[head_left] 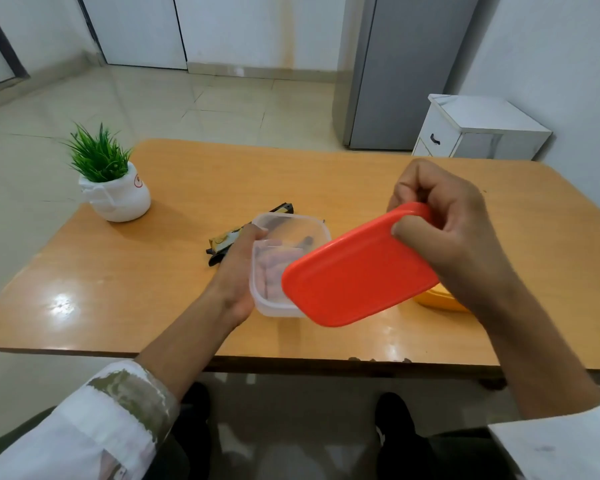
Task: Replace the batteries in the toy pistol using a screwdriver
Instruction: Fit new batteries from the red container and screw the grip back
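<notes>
— Holding anything, is the left grip (238,271)?
— Yes. It clasps a clear plastic box (291,220) from the box's 9 o'clock side, thumb hooked over the rim, the other fingers showing blurred through the wall.
— And the right grip (454,230)?
— Closed on a red lid (357,275). Thumb and curled fingers pinch its far corner, and the lid hangs tilted, raised over the 4 o'clock part of the box and hiding that corner.
— Where is the toy pistol (222,240)?
— Flat on the counter (153,271), black and gold, at 10 o'clock from the box and just behind it. The left thumb and the box rim cover its middle, so only both ends show. Neither grip touches it.
— Anything in the box?
— A small dark thing (305,241) near the far wall; too blurred to name.
— What else lies around?
— A yellow thing (437,299) at 3 o'clock from the box, mostly hidden under the right wrist. A green plant in a white pot (122,199) stands at the counter's 10 o'clock corner, well apart from everything.
</notes>
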